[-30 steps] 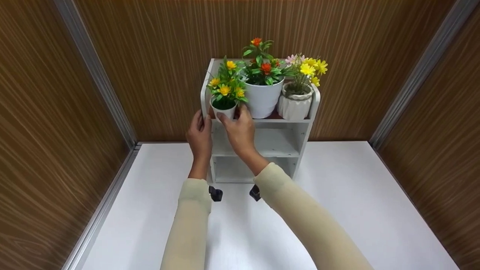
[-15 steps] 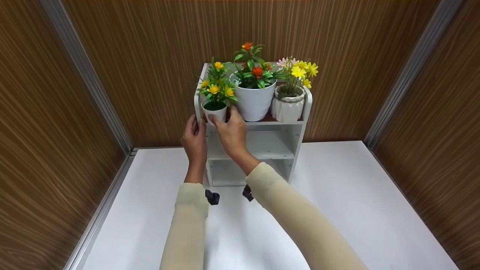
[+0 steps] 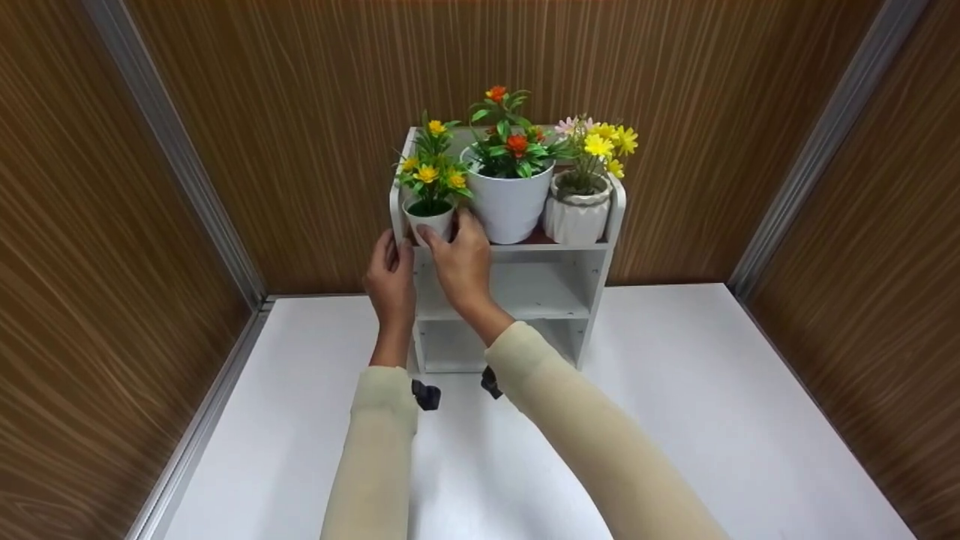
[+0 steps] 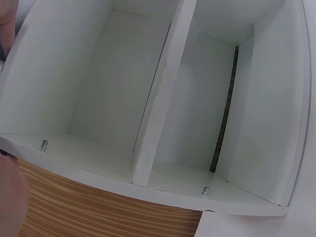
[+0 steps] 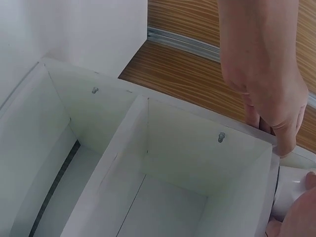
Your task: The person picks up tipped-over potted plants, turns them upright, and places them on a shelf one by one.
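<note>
In the head view a small white flowerpot [image 3: 443, 223] with yellow flowers stands at the left end of the top shelf. My right hand [image 3: 463, 262] grips it from the front and right, thumb across its front. The left hand [image 3: 390, 283] holds the left side panel of the white shelf unit [image 3: 540, 289] near the top board. Seen from the right wrist, that left hand [image 5: 269, 74] has fingers outside the panel and thumb at the front, beside the flowerpot [image 5: 287, 192].
A larger white pot [image 3: 510, 206] with red flowers stands in the middle of the top shelf. To its right is a ribbed pale pot [image 3: 576, 219] with yellow and pink flowers. The unit stands on a white table [image 3: 675, 390] against a wood-grain wall [image 3: 315, 150].
The head view has shifted, so the whole scene sits slightly further left and lower than a second ago. The small flowerpot stands a little more upright, with the right hand still on it.
</note>
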### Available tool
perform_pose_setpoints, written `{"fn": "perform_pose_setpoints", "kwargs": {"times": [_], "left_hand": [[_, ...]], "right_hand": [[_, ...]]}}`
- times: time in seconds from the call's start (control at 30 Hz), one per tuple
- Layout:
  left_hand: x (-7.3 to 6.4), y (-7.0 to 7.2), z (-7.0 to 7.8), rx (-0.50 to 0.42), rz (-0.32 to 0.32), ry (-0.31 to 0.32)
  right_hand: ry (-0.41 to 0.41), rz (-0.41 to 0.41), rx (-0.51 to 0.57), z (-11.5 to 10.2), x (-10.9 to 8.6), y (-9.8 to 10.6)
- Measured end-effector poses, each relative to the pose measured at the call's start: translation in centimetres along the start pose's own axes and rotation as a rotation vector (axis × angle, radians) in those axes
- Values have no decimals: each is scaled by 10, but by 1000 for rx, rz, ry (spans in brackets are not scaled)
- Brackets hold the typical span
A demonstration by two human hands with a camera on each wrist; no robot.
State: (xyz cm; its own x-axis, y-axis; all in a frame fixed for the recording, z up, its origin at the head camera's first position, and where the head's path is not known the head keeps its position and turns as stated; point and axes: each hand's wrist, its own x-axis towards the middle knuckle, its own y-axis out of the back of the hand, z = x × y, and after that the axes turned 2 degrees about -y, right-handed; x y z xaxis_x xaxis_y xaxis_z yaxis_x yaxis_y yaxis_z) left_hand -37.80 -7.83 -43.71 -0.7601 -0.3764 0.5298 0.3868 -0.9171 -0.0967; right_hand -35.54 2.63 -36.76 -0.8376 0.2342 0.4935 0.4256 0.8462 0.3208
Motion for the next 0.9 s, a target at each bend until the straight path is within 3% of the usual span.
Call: {"fn": "perform_pose_setpoints", "kwargs": {"times": [0.2,0.9], "left_hand": [[-1,0,0,-29,-7,18],[0,0,-1,-18,5,25]], "right_hand": [[57,55,-81,1,-1,-2],[64,52,-105,2,-3,-7]]}}
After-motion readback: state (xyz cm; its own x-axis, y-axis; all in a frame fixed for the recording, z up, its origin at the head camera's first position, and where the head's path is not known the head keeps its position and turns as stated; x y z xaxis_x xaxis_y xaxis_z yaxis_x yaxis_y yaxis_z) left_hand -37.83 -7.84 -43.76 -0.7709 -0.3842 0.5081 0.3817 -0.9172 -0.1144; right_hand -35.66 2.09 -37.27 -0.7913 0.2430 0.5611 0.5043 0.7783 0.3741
